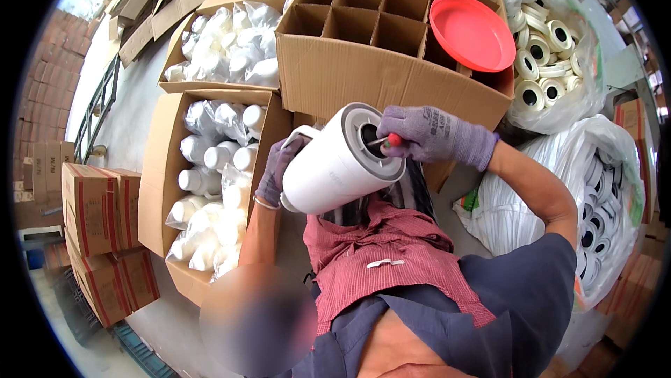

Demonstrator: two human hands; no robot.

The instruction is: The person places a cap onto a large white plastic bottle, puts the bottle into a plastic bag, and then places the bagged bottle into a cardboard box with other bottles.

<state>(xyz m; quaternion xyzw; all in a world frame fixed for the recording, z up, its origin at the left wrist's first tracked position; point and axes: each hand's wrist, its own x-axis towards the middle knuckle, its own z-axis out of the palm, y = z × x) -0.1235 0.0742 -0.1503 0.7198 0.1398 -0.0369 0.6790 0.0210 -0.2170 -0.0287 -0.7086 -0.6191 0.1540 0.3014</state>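
A white cylindrical jug (328, 172) with a side handle lies tilted in front of my body. Its round end, with a dark hole in the middle, faces up to the right. My left hand (278, 168), in a grey-purple glove, is closed around the handle side. My right hand (430, 133), gloved the same way, grips a small tool with a red handle (394, 140). The tool's thin metal shaft reaches into the dark hole; its tip is hidden inside. From the visible part, it resembles a screwdriver.
A divided carton (391, 74) stands ahead, with a red plastic dish (472, 32) on its right side. Cartons of bagged white jugs (217, 158) are at the left. At the right are plastic sacks of white rings (549, 49) with dark centres. Sealed cartons (94, 210) stack farther left.
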